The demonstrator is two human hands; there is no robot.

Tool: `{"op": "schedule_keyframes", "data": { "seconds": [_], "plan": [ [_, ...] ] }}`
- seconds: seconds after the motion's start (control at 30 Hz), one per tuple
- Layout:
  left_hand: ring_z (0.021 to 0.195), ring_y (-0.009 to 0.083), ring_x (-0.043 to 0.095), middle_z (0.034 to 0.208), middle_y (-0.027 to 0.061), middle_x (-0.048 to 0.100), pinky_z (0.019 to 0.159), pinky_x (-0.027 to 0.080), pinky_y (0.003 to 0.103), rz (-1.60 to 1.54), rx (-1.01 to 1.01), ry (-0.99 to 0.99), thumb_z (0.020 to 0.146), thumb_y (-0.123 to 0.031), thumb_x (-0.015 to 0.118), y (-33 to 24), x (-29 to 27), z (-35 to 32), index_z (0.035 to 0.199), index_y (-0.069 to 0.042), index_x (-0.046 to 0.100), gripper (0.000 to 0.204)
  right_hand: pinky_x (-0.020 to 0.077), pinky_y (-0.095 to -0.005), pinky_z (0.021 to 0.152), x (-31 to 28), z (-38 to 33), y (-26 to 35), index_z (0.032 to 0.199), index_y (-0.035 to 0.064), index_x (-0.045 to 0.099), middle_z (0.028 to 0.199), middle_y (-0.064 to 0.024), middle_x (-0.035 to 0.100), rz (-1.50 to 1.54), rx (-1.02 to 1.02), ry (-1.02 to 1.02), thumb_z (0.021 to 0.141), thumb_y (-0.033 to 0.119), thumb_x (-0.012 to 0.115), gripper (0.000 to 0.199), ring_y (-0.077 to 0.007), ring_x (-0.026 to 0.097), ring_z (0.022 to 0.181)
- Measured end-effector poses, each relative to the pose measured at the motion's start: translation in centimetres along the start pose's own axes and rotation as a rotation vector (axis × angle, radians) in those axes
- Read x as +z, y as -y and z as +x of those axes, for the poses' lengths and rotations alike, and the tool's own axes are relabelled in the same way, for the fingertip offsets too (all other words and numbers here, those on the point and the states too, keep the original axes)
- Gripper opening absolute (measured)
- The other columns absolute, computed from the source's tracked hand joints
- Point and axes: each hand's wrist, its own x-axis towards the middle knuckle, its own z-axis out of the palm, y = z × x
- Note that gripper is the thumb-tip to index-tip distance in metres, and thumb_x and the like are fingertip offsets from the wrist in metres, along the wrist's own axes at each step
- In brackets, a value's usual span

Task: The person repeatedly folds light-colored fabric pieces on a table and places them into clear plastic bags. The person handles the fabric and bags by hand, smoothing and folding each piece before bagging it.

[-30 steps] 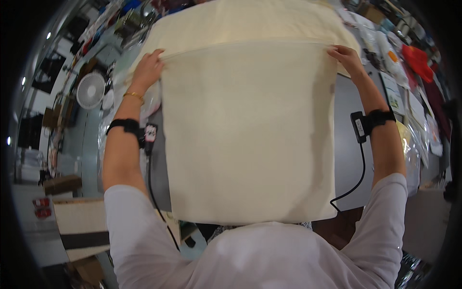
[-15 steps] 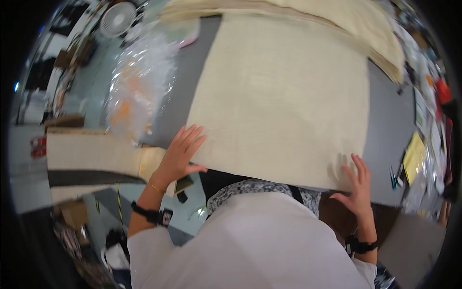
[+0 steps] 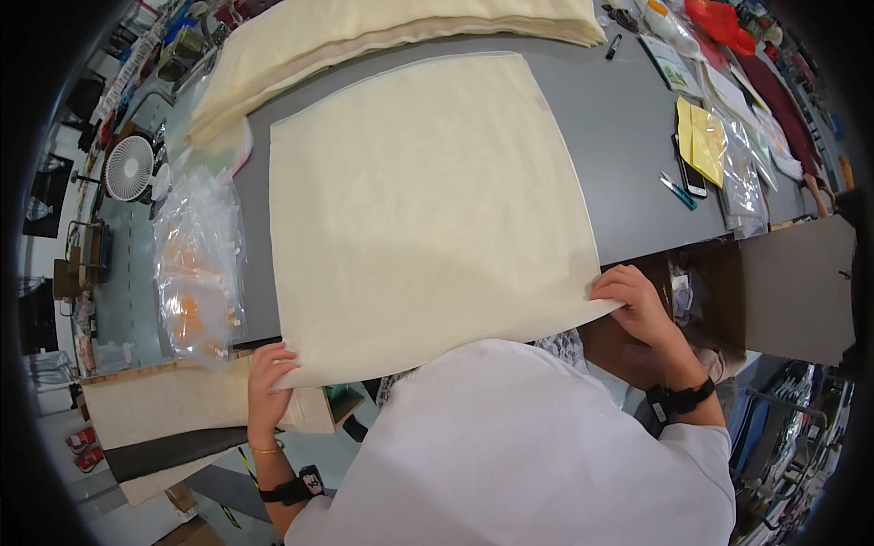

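A large cream cloth panel (image 3: 419, 209) lies spread over the grey table, its near edge lifted toward me past the table's front. My left hand (image 3: 271, 366) pinches the near left corner, fingers on top. At the near right corner my right hand (image 3: 631, 296) grips the same cloth between thumb and fingers. Between the two hands the near edge sags against my white shirt. Beyond the panel's far edge lies a stack of folded cream cloth (image 3: 401, 23), apart from it by a strip of table.
Clear plastic bags with orange patches (image 3: 196, 282) lie left of the cloth. To the right are teal thread snips (image 3: 678, 193), a phone (image 3: 695, 190), yellow paper (image 3: 701, 146) and a black marker (image 3: 614, 46). An open cardboard box (image 3: 655, 318) stands below the table's right front edge.
Both hands, open before, have closed on the near corners of the cloth. The near edge is now raised off the table toward me. My view has turned and shifted rightward.
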Motion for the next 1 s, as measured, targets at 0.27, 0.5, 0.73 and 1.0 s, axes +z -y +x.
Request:
{"op": "schedule_keyframes", "data": {
  "seconds": [0.27,0.5,0.73,1.0],
  "plan": [
    [0.115,0.0172,0.064,0.119,0.0077,0.071,0.099,0.049,0.032,-0.894,-0.660,-0.581,0.108,-0.019,0.059,6.5,-1.5,7.9,0.120,0.002,0.068,0.027,0.0502,-0.0270,0.080,-0.4,8.4,-3.0,0.114,-0.0027,0.070,0.095,0.0019,0.069,0.565,0.347,-0.544,0.106,0.016,0.060,0.023,-0.0063,0.060,0.092],
    [0.106,0.0125,0.067,0.116,0.0035,0.073,0.092,0.053,0.028,-0.821,-0.596,-0.238,0.107,-0.020,0.060,13.9,2.7,19.6,0.130,0.000,0.064,0.030,0.0472,-0.0398,0.061,3.1,19.3,-8.4,0.113,0.0060,0.067,0.073,-0.0157,0.064,-0.195,0.449,-0.495,0.105,0.026,0.063,0.022,-0.0306,0.056,0.062],
    [0.112,0.0189,0.065,0.129,0.0100,0.068,0.097,0.052,0.031,-0.583,-0.491,-0.100,0.094,-0.002,0.069,8.9,1.4,13.3,0.144,-0.004,0.053,0.052,0.0484,-0.0412,0.068,0.5,14.0,-4.4,0.133,0.0098,0.064,0.082,-0.0090,0.067,0.327,0.547,-0.373,0.091,0.022,0.079,0.047,-0.0310,0.060,0.074],
    [0.124,0.0309,0.057,0.123,0.0163,0.062,0.108,0.046,0.040,0.143,-0.162,0.035,0.088,0.000,0.069,5.6,-0.6,7.3,0.121,-0.001,0.063,0.033,0.0441,-0.0413,0.093,-1.0,8.9,-1.4,0.114,0.0063,0.069,0.109,-0.0095,0.066,-0.194,0.198,-0.211,0.092,0.008,0.074,0.023,-0.0282,0.056,0.101]
  ]
}}
